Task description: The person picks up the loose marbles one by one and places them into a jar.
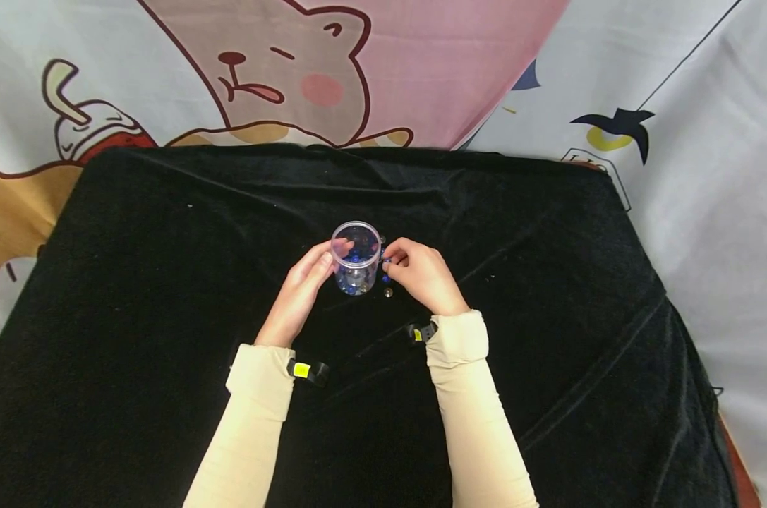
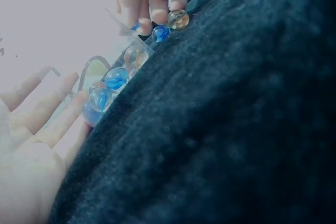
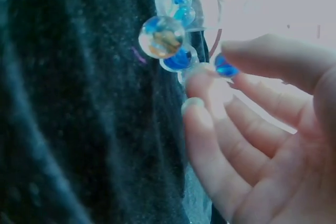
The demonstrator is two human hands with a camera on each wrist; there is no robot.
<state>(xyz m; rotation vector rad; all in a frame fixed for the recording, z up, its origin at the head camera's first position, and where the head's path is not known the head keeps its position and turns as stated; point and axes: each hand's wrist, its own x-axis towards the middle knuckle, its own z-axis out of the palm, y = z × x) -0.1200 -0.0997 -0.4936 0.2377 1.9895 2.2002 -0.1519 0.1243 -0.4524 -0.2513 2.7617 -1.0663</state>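
A clear plastic jar (image 1: pixel 358 267) stands upright on the black cloth, with several blue and clear marbles (image 1: pixel 353 288) at its bottom. My left hand (image 1: pixel 296 291) holds the jar from its left side, thumb at the near side and fingertips behind the wall. Just right of the jar, my right hand (image 1: pixel 426 276) pinches a blue marble (image 3: pixel 226 66) between thumb and fingers. Beside that hand, loose on the cloth, lie a clear marble with orange and blue swirls (image 3: pixel 161 37) and a blue marble (image 3: pixel 178 59). Another marble (image 1: pixel 383 240) shows partly behind the jar.
Black velvety cloth (image 1: pixel 167 317) covers the table, with soft folds on the right. A printed curtain (image 1: pixel 447 63) with a cartoon bear hangs behind the far edge. Each wrist wears a dark strap, the left strap (image 1: pixel 302 370) with a yellow tag.
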